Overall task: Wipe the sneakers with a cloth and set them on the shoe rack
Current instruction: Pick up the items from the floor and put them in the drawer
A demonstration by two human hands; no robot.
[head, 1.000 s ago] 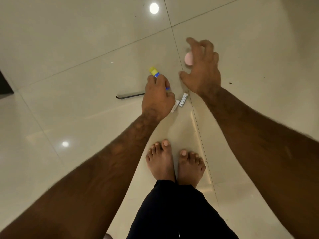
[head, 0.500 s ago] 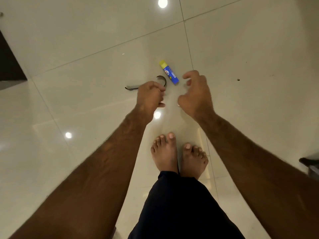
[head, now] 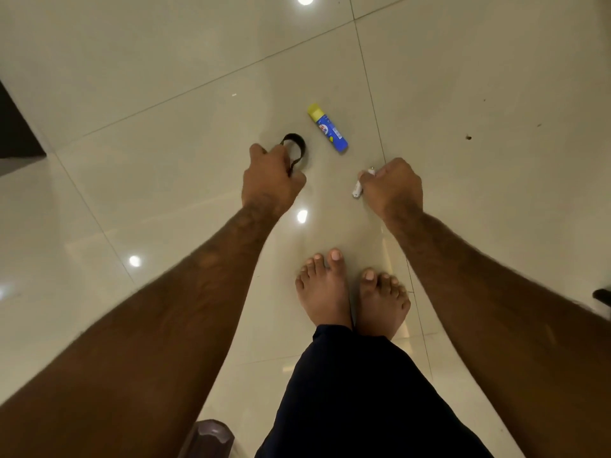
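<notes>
**Head view, looking down at a tiled floor (head: 165,61).** The left hand (head: 271,183) is clenched round a black strap (head: 296,143), whose loop stands out past the knuckles on the far side. The right hand (head: 393,188) is curled round small white cylinders (head: 358,188), whose ends project from the left of the fist. A blue tube (head: 327,128) with a yellow cap lies flat on the floor, beyond and between the two hands, touched by neither. Bare feet (head: 350,292) and dark trousers (head: 357,391) occupy the near centre.

**Change.** One second earlier the strap lay stretched out on the tiles and the white cylinders lay loose beside the left hand. The right hand was spread open above a pink object. Both hands have since closed on these items. The pink object is no longer visible, and whether the right fist encloses it cannot be told.

**Bearing on the task.** The sneakers, the cloth and the shoe rack are all out of view. The person appears to be gathering stray items off the floor, so wiping has probably not begun. Both hands are occupied and would have to be emptied before a cloth or shoe can be taken up.
</notes>
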